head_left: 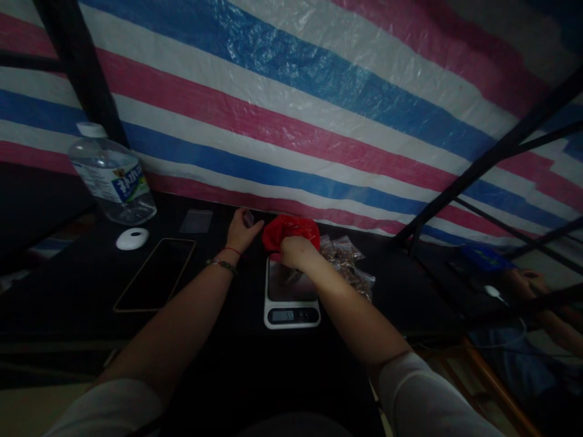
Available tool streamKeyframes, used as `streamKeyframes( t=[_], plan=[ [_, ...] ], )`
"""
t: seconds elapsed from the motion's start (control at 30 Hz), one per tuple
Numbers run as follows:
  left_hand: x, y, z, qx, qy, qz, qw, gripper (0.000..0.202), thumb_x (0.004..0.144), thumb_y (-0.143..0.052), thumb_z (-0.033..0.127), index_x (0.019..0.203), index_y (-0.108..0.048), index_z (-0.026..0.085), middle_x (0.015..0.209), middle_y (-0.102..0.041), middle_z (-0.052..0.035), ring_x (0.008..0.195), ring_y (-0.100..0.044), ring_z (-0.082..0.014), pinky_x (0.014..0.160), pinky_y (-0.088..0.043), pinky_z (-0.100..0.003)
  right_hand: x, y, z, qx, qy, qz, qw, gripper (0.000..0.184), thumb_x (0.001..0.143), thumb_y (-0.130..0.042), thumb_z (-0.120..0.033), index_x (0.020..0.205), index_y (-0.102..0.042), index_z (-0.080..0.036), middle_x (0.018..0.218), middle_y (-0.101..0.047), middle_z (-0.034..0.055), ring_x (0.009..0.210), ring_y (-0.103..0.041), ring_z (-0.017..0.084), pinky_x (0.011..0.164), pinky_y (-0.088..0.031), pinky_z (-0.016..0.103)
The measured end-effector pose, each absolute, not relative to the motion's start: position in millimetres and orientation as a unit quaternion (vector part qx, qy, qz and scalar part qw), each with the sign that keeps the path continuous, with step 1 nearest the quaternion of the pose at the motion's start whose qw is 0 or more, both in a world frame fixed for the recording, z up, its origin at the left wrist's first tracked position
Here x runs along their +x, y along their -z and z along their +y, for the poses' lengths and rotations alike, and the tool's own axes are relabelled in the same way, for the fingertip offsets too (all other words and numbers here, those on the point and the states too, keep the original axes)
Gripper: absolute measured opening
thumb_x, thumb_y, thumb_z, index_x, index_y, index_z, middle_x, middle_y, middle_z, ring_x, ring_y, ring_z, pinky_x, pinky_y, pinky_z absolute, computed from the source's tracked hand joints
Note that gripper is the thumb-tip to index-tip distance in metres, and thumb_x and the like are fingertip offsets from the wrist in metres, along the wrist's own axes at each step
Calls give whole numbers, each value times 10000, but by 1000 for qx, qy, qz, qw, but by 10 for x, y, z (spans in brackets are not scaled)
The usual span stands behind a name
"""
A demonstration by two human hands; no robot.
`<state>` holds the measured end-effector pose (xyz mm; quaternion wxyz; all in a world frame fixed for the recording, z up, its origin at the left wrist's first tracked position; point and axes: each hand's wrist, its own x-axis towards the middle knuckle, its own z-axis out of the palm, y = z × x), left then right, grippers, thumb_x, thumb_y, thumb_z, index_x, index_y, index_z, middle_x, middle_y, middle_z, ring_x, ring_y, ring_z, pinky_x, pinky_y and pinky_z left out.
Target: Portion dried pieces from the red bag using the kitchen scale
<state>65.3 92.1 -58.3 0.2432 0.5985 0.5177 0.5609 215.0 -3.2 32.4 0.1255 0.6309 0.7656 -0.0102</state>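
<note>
My left hand [241, 229] rests at the far side of the dark table, its fingers closed on a small clear item that is too small to name. My right hand [296, 252] is closed over the platform of a white kitchen scale [291, 306], right in front of a red plastic bag [289, 230]. Whether the right hand holds anything is hidden by its fingers. Small clear bags of brown pieces [350, 264] lie just right of the scale.
A dark phone [157, 273] lies flat left of my arm, with a white oval object [132, 238], a clear plastic sleeve [195, 221] and a water bottle [112, 176] beyond it. A striped tarp forms the back wall. Another person's arm [537, 282] shows at the right.
</note>
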Motion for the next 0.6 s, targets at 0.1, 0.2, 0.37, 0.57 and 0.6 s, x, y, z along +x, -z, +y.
streamKeyframes(
  t=[0.1, 0.2, 0.37, 0.57, 0.6],
  plan=[
    [655, 590, 924, 605, -562, 508, 244, 533, 656, -703, 394, 1092, -521, 147, 996, -610, -84, 918, -600, -222, 845, -477, -360, 2094, -281, -46, 637, 5, 761, 121, 490, 823, -546, -505, 1087, -673, -112, 1043, -683, 209, 984, -645, 342, 792, -509, 420],
    [658, 590, 924, 610, -564, 501, 241, 520, 649, -703, 402, 1067, -532, 146, 969, -610, -75, 895, -600, -216, 831, -481, -353, 2039, -275, -65, 639, 6, 759, 121, 453, 830, -549, -458, 1088, -674, -108, 1028, -685, 216, 982, -643, 342, 784, -505, 420],
    [643, 522, 885, 599, -576, 520, 197, 459, 666, -674, 381, 1039, -528, 154, 928, -601, -56, 863, -596, -213, 813, -485, -365, 2110, -446, -85, 603, 38, 795, 48, 245, 773, -622, -331, 883, -729, -140, 860, -718, 149, 812, -667, 254, 680, -472, 303],
    [642, 224, 651, 682, -585, 438, 36, 524, 636, -705, 370, 1065, -509, 141, 991, -580, -96, 960, -572, -258, 881, -459, -406, 2433, -760, -126, 527, 85, 805, -259, 121, 775, -582, -192, 727, -689, -159, 704, -669, 19, 644, -578, 124, 608, -394, 232],
    [660, 175, 597, 698, -578, 421, 26, 519, 638, -704, 374, 1060, -509, 145, 980, -582, -92, 946, -574, -254, 869, -465, -403, 2471, -773, -143, 517, 85, 797, -301, 113, 776, -586, -192, 731, -685, -158, 710, -663, 15, 653, -572, 121, 622, -398, 231]
  ],
)
